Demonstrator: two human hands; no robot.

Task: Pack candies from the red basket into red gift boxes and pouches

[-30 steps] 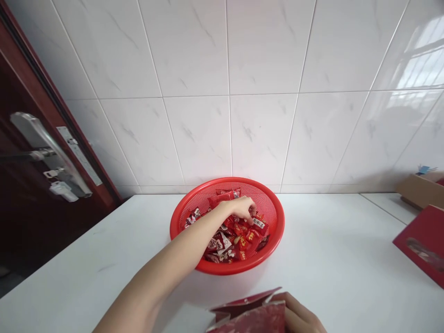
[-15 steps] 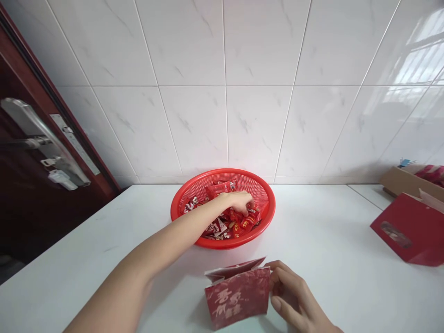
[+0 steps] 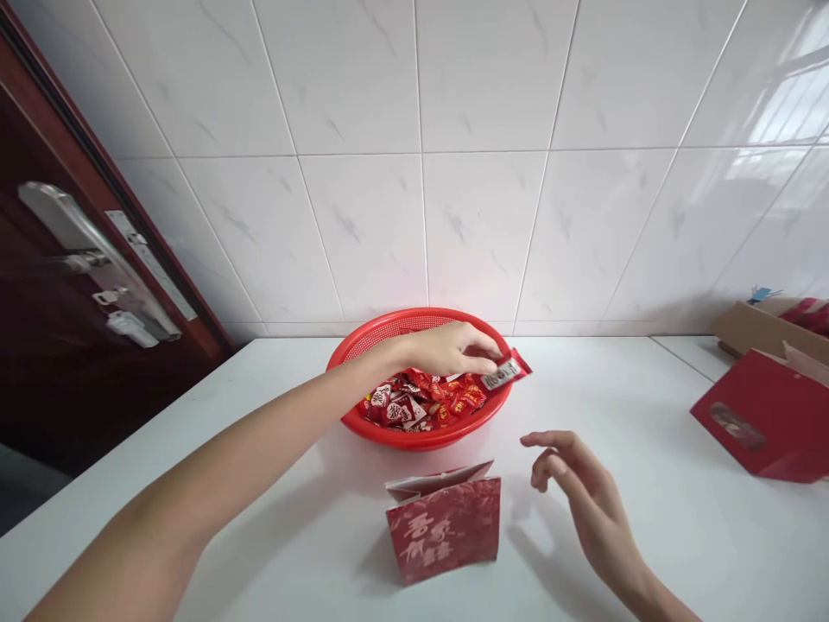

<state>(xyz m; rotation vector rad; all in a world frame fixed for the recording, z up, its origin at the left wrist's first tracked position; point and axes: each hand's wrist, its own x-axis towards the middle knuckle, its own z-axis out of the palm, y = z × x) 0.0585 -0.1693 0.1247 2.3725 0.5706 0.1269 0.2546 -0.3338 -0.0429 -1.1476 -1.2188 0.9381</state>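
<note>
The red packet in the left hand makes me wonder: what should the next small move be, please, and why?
I would probably bring the red packet toward the small box: the left hand pinches it by the basket's rim, the box's top stands open nearby, and the right hand beside it holds nothing.

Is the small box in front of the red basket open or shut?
Open: at the top of the small box, a gap shows between its front and back panels. I cannot tell whether anything is inside.

the head view looks forward, down across the tabletop (image 3: pixel 615 389).
</note>
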